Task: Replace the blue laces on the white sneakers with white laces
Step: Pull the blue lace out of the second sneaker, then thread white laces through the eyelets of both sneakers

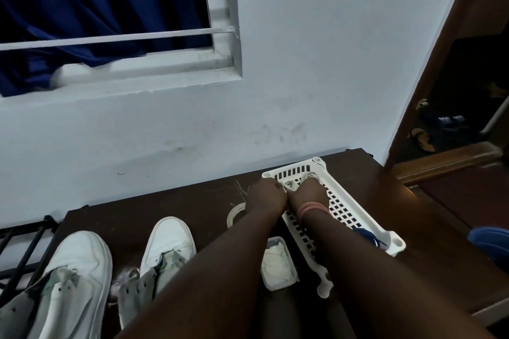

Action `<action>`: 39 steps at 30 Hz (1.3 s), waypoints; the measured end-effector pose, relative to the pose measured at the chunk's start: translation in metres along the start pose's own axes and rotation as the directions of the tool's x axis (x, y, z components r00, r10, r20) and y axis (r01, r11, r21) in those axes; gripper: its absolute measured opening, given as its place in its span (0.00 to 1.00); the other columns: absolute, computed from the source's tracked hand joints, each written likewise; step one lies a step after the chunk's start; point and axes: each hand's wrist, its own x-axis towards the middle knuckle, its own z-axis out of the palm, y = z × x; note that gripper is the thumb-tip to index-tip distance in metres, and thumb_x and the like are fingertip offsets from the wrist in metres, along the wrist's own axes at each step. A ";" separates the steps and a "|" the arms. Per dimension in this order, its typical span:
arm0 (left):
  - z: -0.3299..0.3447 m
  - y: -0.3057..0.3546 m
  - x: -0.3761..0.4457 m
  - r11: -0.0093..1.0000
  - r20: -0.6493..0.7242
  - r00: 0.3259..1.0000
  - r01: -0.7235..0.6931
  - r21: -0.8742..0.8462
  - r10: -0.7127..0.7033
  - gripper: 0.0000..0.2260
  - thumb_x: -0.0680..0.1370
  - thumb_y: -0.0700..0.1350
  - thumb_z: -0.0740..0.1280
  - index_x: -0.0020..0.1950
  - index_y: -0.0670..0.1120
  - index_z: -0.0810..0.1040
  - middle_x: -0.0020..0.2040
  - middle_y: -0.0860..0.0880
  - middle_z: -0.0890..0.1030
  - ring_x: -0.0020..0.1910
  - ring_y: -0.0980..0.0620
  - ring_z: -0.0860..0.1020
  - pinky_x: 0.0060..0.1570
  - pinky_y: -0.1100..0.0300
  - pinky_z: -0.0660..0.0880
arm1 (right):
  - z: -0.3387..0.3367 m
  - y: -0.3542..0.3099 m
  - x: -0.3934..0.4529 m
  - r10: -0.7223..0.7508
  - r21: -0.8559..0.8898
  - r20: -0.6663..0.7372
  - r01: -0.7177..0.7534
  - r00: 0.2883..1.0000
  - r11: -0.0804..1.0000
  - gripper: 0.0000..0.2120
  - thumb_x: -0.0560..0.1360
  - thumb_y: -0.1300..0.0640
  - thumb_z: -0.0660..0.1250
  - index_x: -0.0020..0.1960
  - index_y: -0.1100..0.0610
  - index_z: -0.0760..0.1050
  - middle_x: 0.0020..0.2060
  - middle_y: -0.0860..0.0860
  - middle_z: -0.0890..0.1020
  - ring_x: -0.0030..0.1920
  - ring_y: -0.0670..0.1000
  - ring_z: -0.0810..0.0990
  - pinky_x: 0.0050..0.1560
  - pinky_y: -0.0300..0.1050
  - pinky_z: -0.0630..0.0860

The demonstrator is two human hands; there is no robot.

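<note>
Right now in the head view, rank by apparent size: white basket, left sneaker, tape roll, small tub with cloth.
1. Left sneaker, though it sits closer to the camera and is cut off by the frame.
2. White basket, partly hidden by the arms.
3. Small tub.
4. Tape roll, partly hidden.

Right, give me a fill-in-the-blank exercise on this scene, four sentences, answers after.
1. Both hands, the left hand and the right hand, reach into the white ____ at its far end.
2. The two white sneakers stand on the table with no ____ in their eyelets.
3. The blue laces lie at the basket's ____ end.
4. A roll of tape lies to the ____ of the basket.

Missing words: basket; laces; near; left
</note>
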 end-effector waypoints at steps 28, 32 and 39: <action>-0.159 -0.053 -0.123 0.464 0.121 0.946 0.255 -0.849 -0.299 0.10 0.79 0.33 0.64 0.55 0.40 0.82 0.47 0.41 0.83 0.35 0.53 0.81 0.32 0.62 0.80 | -0.007 -0.074 -0.164 -0.092 0.676 0.408 -0.233 0.908 0.699 0.08 0.75 0.67 0.64 0.40 0.67 0.80 0.31 0.66 0.80 0.24 0.55 0.76 0.26 0.44 0.76; -0.182 -0.084 -0.153 0.405 0.077 0.956 0.192 -0.894 -0.282 0.09 0.78 0.32 0.68 0.58 0.38 0.81 0.51 0.39 0.85 0.41 0.50 0.83 0.39 0.61 0.82 | 0.011 -0.081 -0.193 -0.098 0.737 0.441 -0.298 0.892 0.607 0.05 0.77 0.66 0.64 0.47 0.68 0.76 0.37 0.68 0.82 0.27 0.56 0.80 0.28 0.45 0.79; -0.207 -0.135 -0.189 0.268 -0.057 0.947 0.031 -0.963 -0.316 0.08 0.77 0.31 0.70 0.55 0.38 0.81 0.52 0.39 0.86 0.49 0.47 0.84 0.46 0.60 0.82 | 0.026 -0.089 -0.217 -0.185 0.787 0.289 -0.124 0.939 0.604 0.04 0.75 0.67 0.67 0.49 0.63 0.79 0.39 0.57 0.84 0.34 0.51 0.81 0.35 0.45 0.79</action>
